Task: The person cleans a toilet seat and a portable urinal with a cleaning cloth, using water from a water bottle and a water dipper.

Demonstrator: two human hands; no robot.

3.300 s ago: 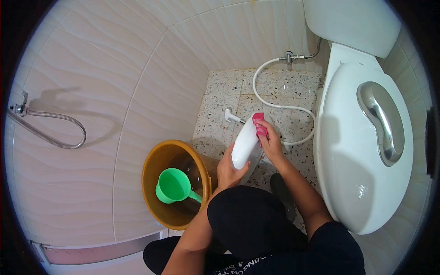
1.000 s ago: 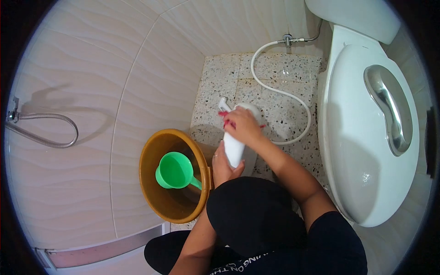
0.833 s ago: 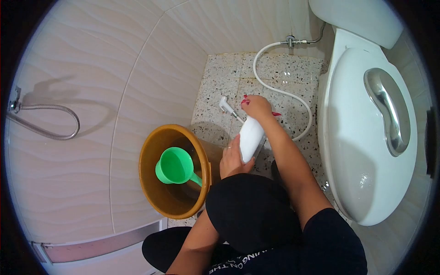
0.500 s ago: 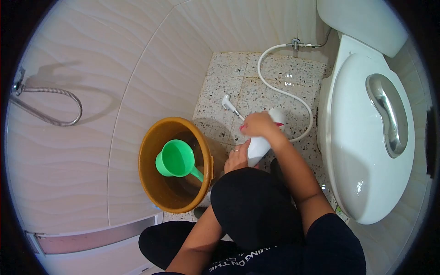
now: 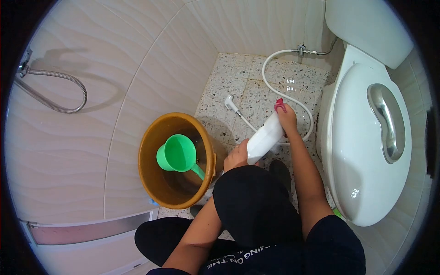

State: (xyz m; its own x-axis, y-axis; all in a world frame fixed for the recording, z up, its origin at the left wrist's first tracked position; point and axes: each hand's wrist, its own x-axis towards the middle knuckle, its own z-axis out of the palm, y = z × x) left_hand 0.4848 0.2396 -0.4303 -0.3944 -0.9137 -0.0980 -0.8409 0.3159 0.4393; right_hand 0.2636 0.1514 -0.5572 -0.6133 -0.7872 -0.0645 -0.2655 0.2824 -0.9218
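Observation:
My left hand (image 5: 236, 156) is closed around the near end of a long, smooth white object (image 5: 266, 139) whose kind I cannot make out. It slants up and to the right, in front of my knee. At its far end my right hand (image 5: 287, 120) presses a crumpled pink-red cloth (image 5: 280, 105) against it; the fingers are partly hidden. To the left of my left hand stands a brown bucket (image 5: 210, 137), and a green dipper (image 5: 178, 153) rests inside it.
A white bidet sprayer (image 5: 231, 104) lies on the speckled tile floor (image 5: 229, 68), its white hose (image 5: 265, 68) looping to a wall valve (image 5: 301, 49). On the right is the toilet (image 5: 357, 137), lid down. A metal shower hose (image 5: 82, 87) hangs at the left wall.
My right hand has moved from the middle of the white object to its far right end, with the cloth. My left hand keeps its hold. The view has shifted slightly.

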